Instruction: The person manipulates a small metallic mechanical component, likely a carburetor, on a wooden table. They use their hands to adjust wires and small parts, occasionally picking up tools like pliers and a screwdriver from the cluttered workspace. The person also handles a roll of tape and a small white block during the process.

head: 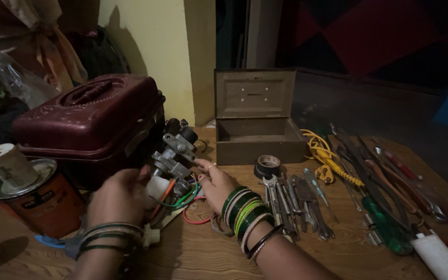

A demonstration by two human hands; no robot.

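Tin: an orange round tin [37, 199] stands at the far left of the wooden table [193, 254], with a pale roll [9, 165] resting on its lid.
Case: a dark red hard case [86, 122] lies behind the tin, its moulded handle on top.
Left hand: the left hand [117, 197], dark bangles at the wrist, is seen from the back. Its fingers curl together around the near side of the metal assembly [175, 153] and grip it, touching a white plastic part [156, 187].
Assembly: a grey metal mechanism with a black round part on top, held upright between the two hands, just in front of the case. Orange, green and red wires [187, 199] trail from its lower end onto the table.
Right hand: the right hand [214, 184], with a ring and green and gold bangles [245, 212], touches the right side of the assembly; its fingers are slightly spread, the tips pressed on the metal.
Box: an open olive metal box [257, 135] stands behind the right hand, lid raised.
Tape: a dark roll of tape [267, 166] lies just in front of the box.
Tools: spanners [281, 199] lie beside the right wrist; a yellow cable [327, 155], a green-handled screwdriver [385, 220], pliers and a white tube [436, 254] lie further right.
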